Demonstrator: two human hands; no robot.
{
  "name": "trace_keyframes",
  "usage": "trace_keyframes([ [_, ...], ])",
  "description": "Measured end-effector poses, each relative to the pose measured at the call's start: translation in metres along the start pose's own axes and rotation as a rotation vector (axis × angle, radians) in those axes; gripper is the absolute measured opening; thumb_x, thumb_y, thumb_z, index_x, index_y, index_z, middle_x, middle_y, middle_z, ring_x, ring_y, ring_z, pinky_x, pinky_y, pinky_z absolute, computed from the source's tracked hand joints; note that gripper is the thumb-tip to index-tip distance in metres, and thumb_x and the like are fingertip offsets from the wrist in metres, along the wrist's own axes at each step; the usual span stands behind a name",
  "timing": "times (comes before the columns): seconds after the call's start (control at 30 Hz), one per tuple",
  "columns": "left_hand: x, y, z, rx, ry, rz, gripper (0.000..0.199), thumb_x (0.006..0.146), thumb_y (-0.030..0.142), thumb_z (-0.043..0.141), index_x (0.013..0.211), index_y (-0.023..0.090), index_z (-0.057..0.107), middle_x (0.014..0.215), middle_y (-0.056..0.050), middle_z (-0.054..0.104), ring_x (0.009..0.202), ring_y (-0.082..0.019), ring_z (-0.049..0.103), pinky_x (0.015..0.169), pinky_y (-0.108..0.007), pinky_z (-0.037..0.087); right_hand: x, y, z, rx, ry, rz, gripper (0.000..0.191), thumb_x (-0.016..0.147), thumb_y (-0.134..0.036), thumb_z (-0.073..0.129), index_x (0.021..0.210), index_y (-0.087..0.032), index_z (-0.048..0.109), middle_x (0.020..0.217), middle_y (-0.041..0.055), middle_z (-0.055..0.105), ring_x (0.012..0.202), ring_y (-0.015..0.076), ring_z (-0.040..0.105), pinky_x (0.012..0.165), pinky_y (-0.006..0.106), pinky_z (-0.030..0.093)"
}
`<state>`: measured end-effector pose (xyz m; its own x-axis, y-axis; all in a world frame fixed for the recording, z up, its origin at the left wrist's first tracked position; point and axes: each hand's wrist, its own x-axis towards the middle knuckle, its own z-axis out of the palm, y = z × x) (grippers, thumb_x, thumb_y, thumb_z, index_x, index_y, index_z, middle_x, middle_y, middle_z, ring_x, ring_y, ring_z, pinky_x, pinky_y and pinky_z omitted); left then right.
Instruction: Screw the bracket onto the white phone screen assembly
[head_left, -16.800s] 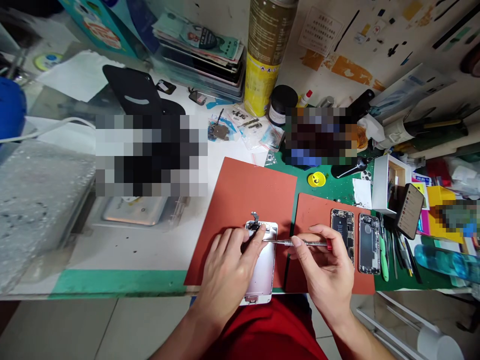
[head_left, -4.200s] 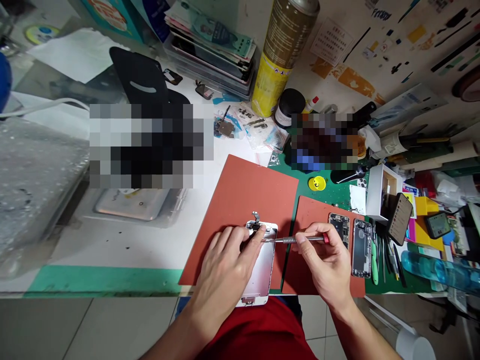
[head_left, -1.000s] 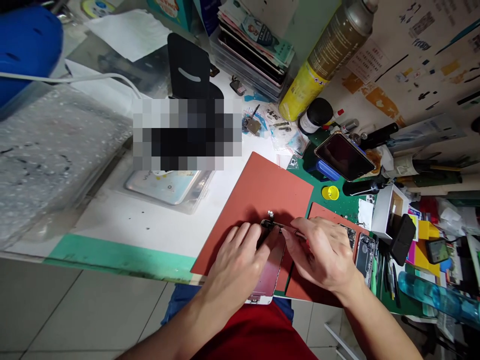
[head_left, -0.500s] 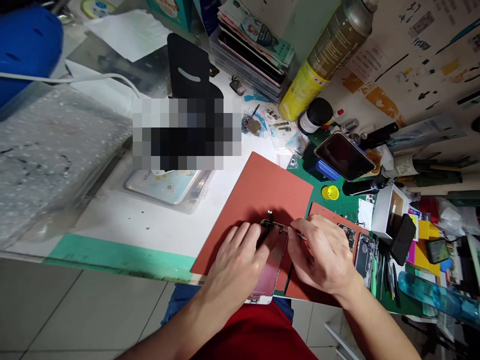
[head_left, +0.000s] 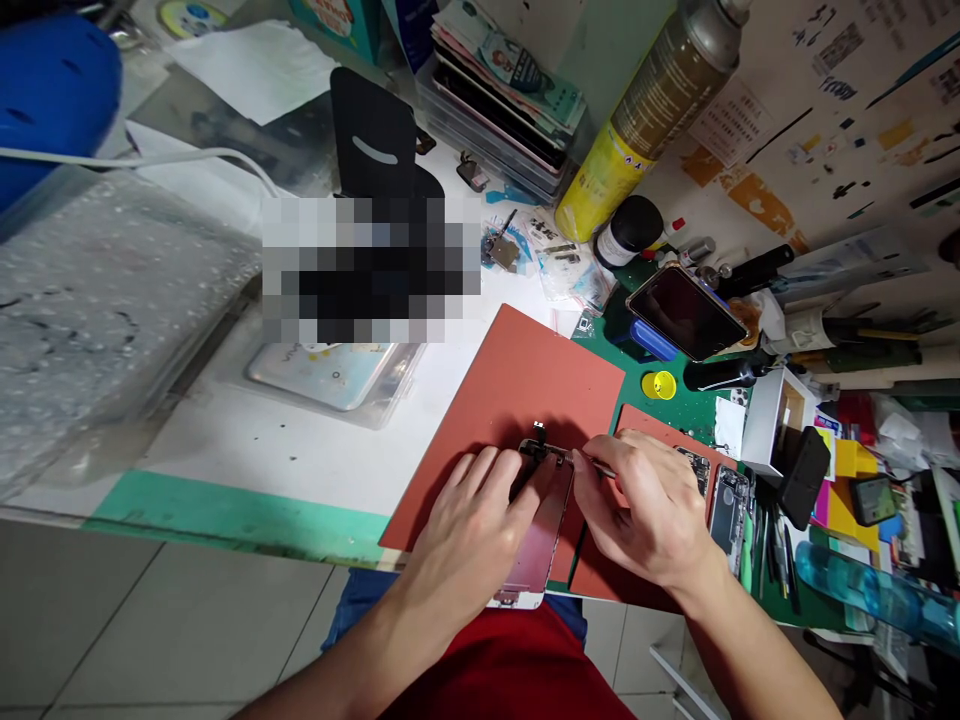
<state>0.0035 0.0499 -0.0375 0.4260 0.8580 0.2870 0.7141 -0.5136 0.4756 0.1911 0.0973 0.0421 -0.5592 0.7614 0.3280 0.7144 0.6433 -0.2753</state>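
Note:
A phone screen [head_left: 537, 560] lies on the reddish-brown mat [head_left: 525, 370] at the table's front edge, its inner side up. A small black flex cable with a connector [head_left: 539, 430] sticks up from its far end. My left hand [head_left: 469, 530] lies over the screen's left side and grips it, with thumb and fingertips near the far end. Pinched in the fingers of my right hand [head_left: 649, 505] is a thin metal tool [head_left: 602, 469], pointing toward that same end; its tip is too small to make out.
Right of my hand, an opened phone housing [head_left: 729, 510] and a circuit board [head_left: 696, 468] lie by a second mat. Beyond are a yellow cap [head_left: 659, 385], a propped phone [head_left: 688, 310] and a spray can [head_left: 645, 130]. A blue bottle [head_left: 877, 590] lies far right; bubble wrap [head_left: 112, 310] sits left.
Both hands stay almost in place at the far end of the phone screen. The right fingers and the thin tool have shifted very slightly; the view has moved a little.

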Motion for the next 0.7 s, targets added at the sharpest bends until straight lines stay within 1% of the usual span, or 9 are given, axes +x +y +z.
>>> trace_keyframes([
  [0.2,-0.0005,-0.0004,0.0004,-0.003,0.008,0.003,0.042,0.09,-0.002,0.059,0.127,0.014,0.072,0.096,-0.009,0.06,0.087,-0.026,0.054,0.077,-0.043,0.051,-0.0006,-0.0005,0.0006,-0.074,0.019,-0.011,0.014,0.101,-0.009,0.065,0.111,-0.017,0.059,0.068,-0.004,0.06,0.059,0.0123,0.048,0.056,0.03,0.041],
  [0.3,-0.0009,-0.0006,0.0007,-0.004,0.002,0.005,0.044,0.091,-0.002,0.059,0.13,0.013,0.071,0.098,-0.01,0.061,0.088,-0.026,0.054,0.078,-0.043,0.051,-0.001,-0.0015,-0.0005,-0.062,0.01,0.009,0.012,0.102,-0.011,0.064,0.112,-0.016,0.06,0.072,-0.0021,0.063,0.061,0.0126,0.052,0.058,0.03,0.044],
  [0.4,-0.0005,-0.0006,0.0011,-0.002,-0.002,0.006,0.045,0.091,-0.001,0.059,0.132,0.014,0.07,0.097,-0.009,0.06,0.088,-0.027,0.054,0.077,-0.043,0.051,-0.0012,-0.002,-0.001,-0.047,0.006,0.017,0.012,0.101,-0.009,0.063,0.111,-0.015,0.06,0.073,-0.0012,0.064,0.061,0.0127,0.052,0.058,0.031,0.044],
  [0.5,0.0004,-0.0008,0.0012,0.008,-0.004,0.004,0.042,0.09,-0.002,0.06,0.126,0.015,0.073,0.095,-0.008,0.058,0.087,-0.026,0.054,0.077,-0.043,0.051,-0.0007,-0.0019,-0.0001,-0.068,0.015,0.002,0.011,0.101,-0.008,0.065,0.109,-0.015,0.06,0.069,-0.0032,0.06,0.058,0.0122,0.049,0.056,0.031,0.042],
  [0.57,0.0008,-0.0011,0.0009,0.01,-0.014,0.002,0.043,0.09,-0.002,0.06,0.127,0.015,0.072,0.094,-0.008,0.058,0.087,-0.026,0.054,0.078,-0.043,0.05,-0.0006,-0.0016,0.0011,-0.072,0.018,0.0,0.011,0.101,-0.009,0.066,0.109,-0.015,0.06,0.068,-0.0034,0.061,0.058,0.012,0.051,0.056,0.031,0.043],
  [0.63,0.0008,-0.0012,0.0005,0.006,-0.02,0.002,0.046,0.092,-0.001,0.06,0.134,0.015,0.069,0.096,-0.008,0.059,0.088,-0.026,0.055,0.078,-0.043,0.05,-0.0018,-0.0013,0.0016,-0.07,0.023,0.008,0.012,0.101,-0.009,0.066,0.11,-0.015,0.06,0.07,-0.0026,0.064,0.059,0.0119,0.055,0.056,0.031,0.045],
  [0.7,0.0004,-0.0013,0.0001,0.004,-0.02,0.006,0.046,0.093,0.0,0.059,0.136,0.016,0.068,0.097,-0.008,0.059,0.089,-0.026,0.055,0.079,-0.042,0.05,-0.0045,-0.0015,0.0005,-0.07,0.02,0.026,0.012,0.102,-0.01,0.066,0.111,-0.016,0.061,0.074,-0.0012,0.068,0.061,0.0122,0.06,0.057,0.03,0.047],
])
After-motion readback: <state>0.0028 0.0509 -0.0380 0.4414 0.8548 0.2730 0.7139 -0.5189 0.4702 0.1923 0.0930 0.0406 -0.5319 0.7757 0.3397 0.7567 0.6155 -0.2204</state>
